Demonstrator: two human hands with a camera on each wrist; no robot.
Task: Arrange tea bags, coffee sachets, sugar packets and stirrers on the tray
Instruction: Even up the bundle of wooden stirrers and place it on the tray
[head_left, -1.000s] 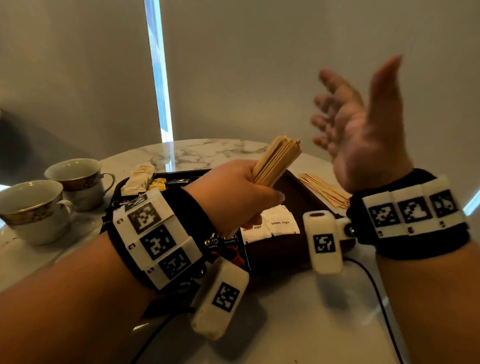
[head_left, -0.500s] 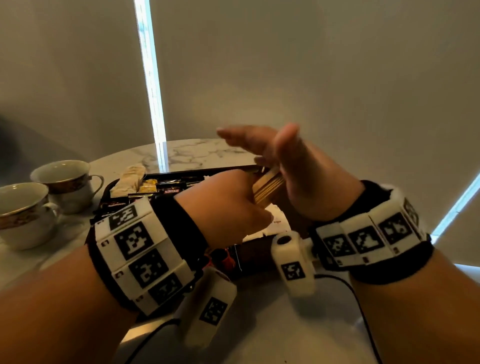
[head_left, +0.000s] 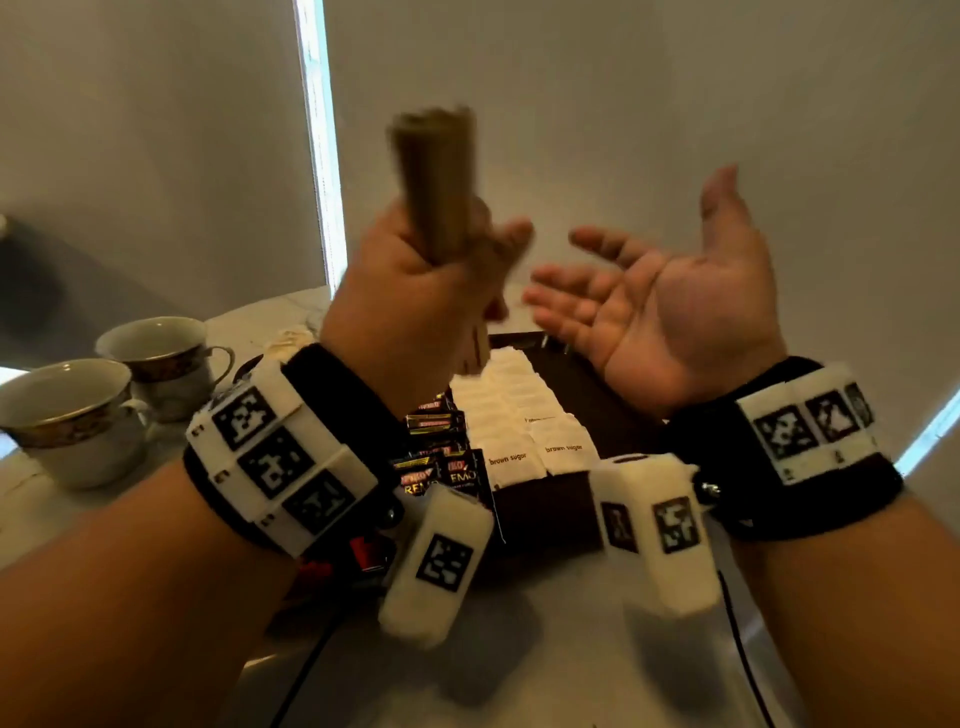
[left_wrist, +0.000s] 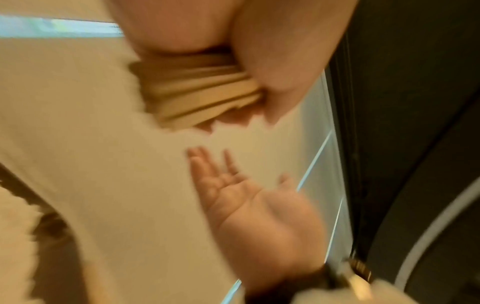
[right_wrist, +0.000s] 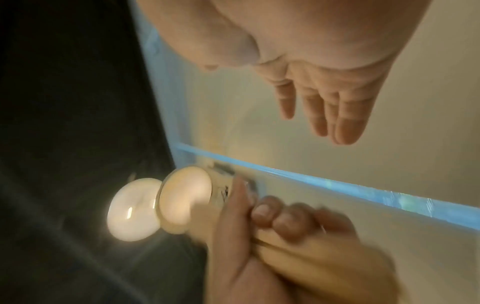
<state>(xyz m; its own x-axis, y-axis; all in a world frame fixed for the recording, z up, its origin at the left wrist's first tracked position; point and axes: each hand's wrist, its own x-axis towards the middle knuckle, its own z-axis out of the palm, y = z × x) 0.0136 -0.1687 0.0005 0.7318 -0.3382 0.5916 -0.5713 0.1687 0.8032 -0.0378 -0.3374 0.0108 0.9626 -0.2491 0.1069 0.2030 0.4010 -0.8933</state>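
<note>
Above the dark tray (head_left: 613, 395), in the head view, your left hand (head_left: 415, 291) is clenched round a bundle of wooden stirrers (head_left: 436, 182), held upright and blurred, while your right hand (head_left: 670, 312) waits beside it, palm up, fingers spread and holding nothing. Below them the white sugar packets (head_left: 519, 415) already lie in neat rows on the tray, with the dark coffee sachets (head_left: 441, 457) just to their left; the far right part of the tray looks bare, so the stirrers seem to be what is left to lay down. Tea bags cannot be made out from here. Two cups (head_left: 109, 395) stand on the table to the left, apart from the tray. From your left wrist, the stirrers (left_wrist: 200, 92) show as a thick, pale, slightly fanned stack pinched between thumb and fingers, your free right hand (left_wrist: 254, 207) open below. From your right wrist, your fingers (right_wrist: 337, 115) hang straight and relaxed, and the left hand (right_wrist: 285, 236) grips the bundle with the cups (right_wrist: 161, 201) behind it.
</note>
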